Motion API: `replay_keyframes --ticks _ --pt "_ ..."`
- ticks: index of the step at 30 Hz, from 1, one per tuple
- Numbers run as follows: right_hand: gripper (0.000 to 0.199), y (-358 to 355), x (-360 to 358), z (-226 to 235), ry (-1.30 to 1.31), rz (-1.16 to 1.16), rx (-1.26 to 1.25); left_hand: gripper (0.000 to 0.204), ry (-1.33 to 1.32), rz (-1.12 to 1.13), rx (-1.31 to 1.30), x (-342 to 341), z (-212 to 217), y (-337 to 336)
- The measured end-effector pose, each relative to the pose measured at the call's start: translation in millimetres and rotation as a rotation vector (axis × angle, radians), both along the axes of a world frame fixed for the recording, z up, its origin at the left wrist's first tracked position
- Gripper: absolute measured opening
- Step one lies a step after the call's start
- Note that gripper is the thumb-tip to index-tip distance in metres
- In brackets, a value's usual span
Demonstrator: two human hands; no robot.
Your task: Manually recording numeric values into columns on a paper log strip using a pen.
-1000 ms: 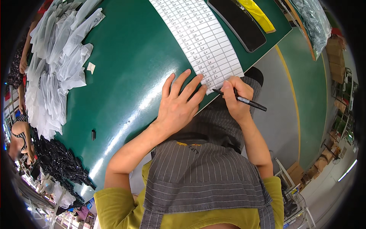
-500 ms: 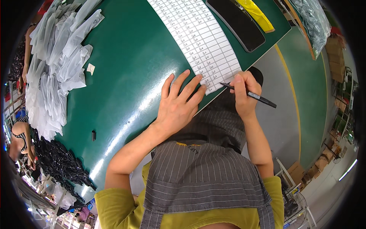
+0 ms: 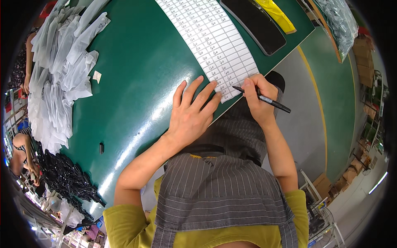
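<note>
A long white sheet of labels (image 3: 225, 53) with a printed grid lies on the green table (image 3: 136, 62). Handwritten marks fill many of its cells; others on the right side are blank. My left hand (image 3: 190, 113) is spread flat, fingertips at the sheet's lower left edge. In my right hand (image 3: 260, 97) is a black marker pen (image 3: 274, 104), pinched between thumb and fingers. Its uncapped tip points left over the lower end of the sheet; whether it touches the paper I cannot tell. A black pen cap (image 3: 101, 148) rests on the table, well left of my left hand.
A dark phone (image 3: 258, 27) and a yellow packet (image 3: 279, 16) lie right of the sheet. Clear plastic bags (image 3: 62, 70) and a heap of black cords (image 3: 68, 175) cover the table's left side. Other people (image 3: 22, 144) are at the far left.
My right hand and the pen have shifted slightly left, the tip moving a little left and up. The left hand stays spread by the sheet.
</note>
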State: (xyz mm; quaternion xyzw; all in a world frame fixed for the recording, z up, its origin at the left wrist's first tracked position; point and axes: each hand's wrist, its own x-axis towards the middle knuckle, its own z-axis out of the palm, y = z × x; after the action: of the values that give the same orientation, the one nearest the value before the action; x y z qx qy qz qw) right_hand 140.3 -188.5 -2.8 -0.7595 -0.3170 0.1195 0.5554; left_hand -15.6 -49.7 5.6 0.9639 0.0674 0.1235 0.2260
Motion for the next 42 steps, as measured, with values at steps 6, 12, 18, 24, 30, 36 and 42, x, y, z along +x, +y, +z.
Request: replay_keyframes --ticks 6,12,18,24,30,36,42 --pt "0.020 -2 1 3 -0.060 0.006 -0.032 0.042 0.001 0.008 -0.022 0 1 0" --pt "0.021 -2 1 0 -0.035 -0.003 -0.020 0.042 0.004 0.007 -0.027 0 1 0" --pt "0.021 -2 1 -1 0.050 -0.053 0.005 0.041 0.001 0.008 -0.024 0 1 0" --pt "0.022 -2 3 1 -0.049 -0.010 -0.040 0.042 0.006 0.003 -0.022 0 1 0" --pt "0.021 -8 0 5 0.153 -0.085 0.077 0.042 0.002 0.002 -0.018 0 0 -1" --pt "0.021 -15 -1 -7 0.102 0.015 0.033 0.043 -0.001 0.001 -0.019 0 -1 -1" --pt "0.019 -19 0 -4 0.201 0.050 -0.013 0.042 0.005 0.001 -0.025 0 1 0"
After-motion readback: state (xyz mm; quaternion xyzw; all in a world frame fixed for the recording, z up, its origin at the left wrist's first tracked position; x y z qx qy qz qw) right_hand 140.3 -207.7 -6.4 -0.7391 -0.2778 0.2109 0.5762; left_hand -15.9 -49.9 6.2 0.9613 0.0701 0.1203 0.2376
